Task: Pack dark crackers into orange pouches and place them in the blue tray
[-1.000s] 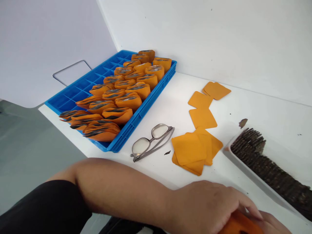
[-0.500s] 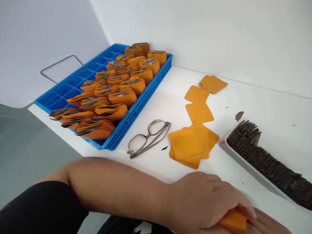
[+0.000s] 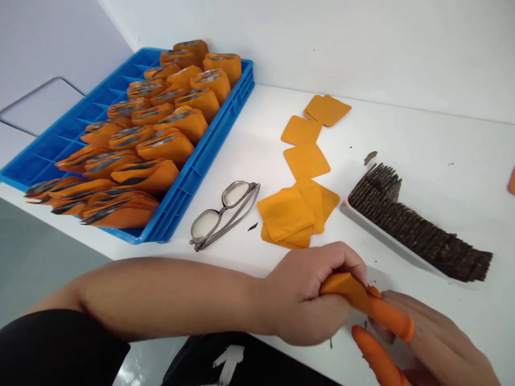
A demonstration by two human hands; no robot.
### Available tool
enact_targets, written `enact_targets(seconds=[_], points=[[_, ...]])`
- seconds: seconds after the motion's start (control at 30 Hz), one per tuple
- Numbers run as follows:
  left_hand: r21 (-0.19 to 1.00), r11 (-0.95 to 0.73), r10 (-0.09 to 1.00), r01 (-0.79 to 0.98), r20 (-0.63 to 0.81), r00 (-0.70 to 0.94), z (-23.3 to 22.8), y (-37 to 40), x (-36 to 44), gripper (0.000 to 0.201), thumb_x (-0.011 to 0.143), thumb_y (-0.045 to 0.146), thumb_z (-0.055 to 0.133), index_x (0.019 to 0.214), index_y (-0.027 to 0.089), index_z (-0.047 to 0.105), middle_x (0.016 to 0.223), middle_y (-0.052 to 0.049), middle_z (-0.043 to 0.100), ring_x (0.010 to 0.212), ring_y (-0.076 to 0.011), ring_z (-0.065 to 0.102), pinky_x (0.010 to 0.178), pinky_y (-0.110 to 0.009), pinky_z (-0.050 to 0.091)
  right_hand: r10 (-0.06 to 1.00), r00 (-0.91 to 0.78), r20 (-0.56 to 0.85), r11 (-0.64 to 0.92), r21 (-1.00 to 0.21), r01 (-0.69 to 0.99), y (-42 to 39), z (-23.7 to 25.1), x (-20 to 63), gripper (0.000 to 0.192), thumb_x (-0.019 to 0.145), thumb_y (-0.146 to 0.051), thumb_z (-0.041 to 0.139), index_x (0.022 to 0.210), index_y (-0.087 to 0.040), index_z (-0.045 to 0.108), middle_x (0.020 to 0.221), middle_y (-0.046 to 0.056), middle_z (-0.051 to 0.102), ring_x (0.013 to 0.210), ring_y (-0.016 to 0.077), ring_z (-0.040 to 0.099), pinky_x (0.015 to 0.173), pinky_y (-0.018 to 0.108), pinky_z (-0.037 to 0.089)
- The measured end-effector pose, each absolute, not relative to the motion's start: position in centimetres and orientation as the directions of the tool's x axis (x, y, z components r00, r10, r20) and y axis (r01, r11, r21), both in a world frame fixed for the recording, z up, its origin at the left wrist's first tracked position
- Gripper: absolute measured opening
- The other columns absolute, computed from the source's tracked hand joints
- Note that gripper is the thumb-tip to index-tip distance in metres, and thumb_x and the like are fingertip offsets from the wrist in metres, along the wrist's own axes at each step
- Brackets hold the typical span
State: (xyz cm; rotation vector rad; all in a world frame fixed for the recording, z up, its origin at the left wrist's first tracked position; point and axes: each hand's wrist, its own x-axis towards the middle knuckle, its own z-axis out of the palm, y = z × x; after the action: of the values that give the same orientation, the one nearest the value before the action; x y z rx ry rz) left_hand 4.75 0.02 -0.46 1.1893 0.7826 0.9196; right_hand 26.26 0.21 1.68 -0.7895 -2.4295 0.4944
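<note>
My left hand (image 3: 311, 297) is closed around an orange pouch (image 3: 346, 287), which is bent in its grip. From the right, my right hand (image 3: 432, 340) reaches toward it with orange finger covers on the thumb and forefinger. The forefinger meets the pouch's end while the thumb stays apart below. Just beyond my left hand lies a loose pile of flat orange squares (image 3: 285, 214) with rounded corners. A light-coloured box (image 3: 386, 238) to the right holds a long row of thin dark slabs (image 3: 414, 228) standing on edge.
On the left a blue compartment tray (image 3: 193, 182) carries rows of orange bundles (image 3: 132, 206) with dark edges inside. Eyeglasses (image 3: 221, 214) lie between tray and pile. More orange squares (image 3: 308, 161) trail toward the wall. Dark fragments (image 3: 370, 157) are scattered on the white table (image 3: 257, 123).
My hands have come further into view and drawn apart, showing the bent orange pouch and the right hand's orange finger covers. The camera view has shifted, so the tray and box sit further left and higher.
</note>
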Motion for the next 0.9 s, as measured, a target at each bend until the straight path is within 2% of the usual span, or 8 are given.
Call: enact_targets(seconds=[0.07,0.2,0.33,0.43,0.63,0.8,0.9], points=[[0.967,0.119,0.912,-0.227,-0.016,0.41,-0.6,0.0,4.7,0.035,0.065,0.009,0.052,0.098,0.021,0.052,0.087,-0.001,0.061,0.073,-0.014,0.055,0.065,-0.025,0.046,0.65,-0.652,0.391,0.741,-0.515,0.431,0.1,1.9,25.8,0.012,0.1,-0.015,0.059,0.111,-0.017,0.061,0.069,0.002,0.063,0.057,0.0157,0.061,0.05,0.027,0.052],[0.953,0.05,0.932,-0.298,0.063,0.357,-0.9,-0.2,4.8,0.035,0.066,0.003,0.051,0.096,0.021,0.051,0.093,-0.003,0.059,0.08,-0.0153,0.055,0.067,-0.026,0.046,0.622,-0.642,0.449,0.77,-0.501,0.395,0.1,1.9,25.5,0.01,0.095,-0.009,0.061,0.1,-0.018,0.061,0.07,0.003,0.062,0.062,0.0175,0.062,0.051,0.03,0.05],[0.932,-0.037,0.929,-0.362,0.165,0.33,-1.2,-0.4,5.0,0.037,0.068,0.0,0.048,0.098,0.021,0.048,0.096,-0.002,0.061,0.076,-0.0124,0.051,0.067,-0.026,0.044,0.615,-0.655,0.439,0.759,-0.555,0.341,0.0,2.0,25.6,0.018,0.09,-0.001,0.063,0.094,-0.018,0.06,0.064,-0.001,0.052,0.056,0.0127,0.045,0.048,0.028,0.041],[0.913,-0.046,0.941,-0.406,0.177,0.29,-1.2,-0.5,5.3,0.035,0.068,-0.002,0.046,0.095,0.021,0.045,0.097,0.0,0.058,0.081,-0.0113,0.052,0.069,-0.025,0.043,0.619,-0.643,0.45,0.755,-0.565,0.332,0.0,2.2,25.5,0.019,0.09,0.0,0.063,0.091,-0.018,0.059,0.063,-0.002,0.049,0.057,0.0121,0.041,0.048,0.028,0.037],[0.91,-0.012,0.955,-0.414,0.134,0.266,-1.0,-0.6,5.4,0.037,0.068,-0.002,0.043,0.096,0.022,0.04,0.103,-0.001,0.056,0.088,-0.0125,0.05,0.073,-0.027,0.042,0.643,-0.613,0.458,0.744,-0.562,0.361,0.3,2.1,25.0,0.019,0.09,0.002,0.062,0.094,-0.017,0.06,0.063,-0.002,0.053,0.056,0.0108,0.044,0.05,0.026,0.041],[0.928,-0.219,0.875,-0.3,0.323,0.361,-2.0,-0.7,5.4,0.055,0.061,0.004,0.047,0.11,0.025,0.033,0.109,-0.002,0.045,0.09,-0.0141,0.046,0.074,-0.03,0.04,0.676,-0.594,0.436,0.712,-0.595,0.373,0.8,1.9,25.0,0.022,0.09,-0.002,0.056,0.107,-0.015,0.062,0.065,0.0,0.058,0.057,0.0127,0.054,0.049,0.026,0.045],[0.914,-0.308,0.817,-0.265,0.396,0.419,-2.7,-1.1,5.4,0.064,0.058,0.009,0.051,0.117,0.025,0.031,0.113,-0.004,0.043,0.088,-0.0149,0.046,0.075,-0.032,0.041,0.632,-0.637,0.442,0.741,-0.586,0.328,0.8,2.2,25.2,0.025,0.086,0.0,0.053,0.102,-0.016,0.06,0.068,0.002,0.063,0.059,0.0144,0.059,0.051,0.027,0.046]])
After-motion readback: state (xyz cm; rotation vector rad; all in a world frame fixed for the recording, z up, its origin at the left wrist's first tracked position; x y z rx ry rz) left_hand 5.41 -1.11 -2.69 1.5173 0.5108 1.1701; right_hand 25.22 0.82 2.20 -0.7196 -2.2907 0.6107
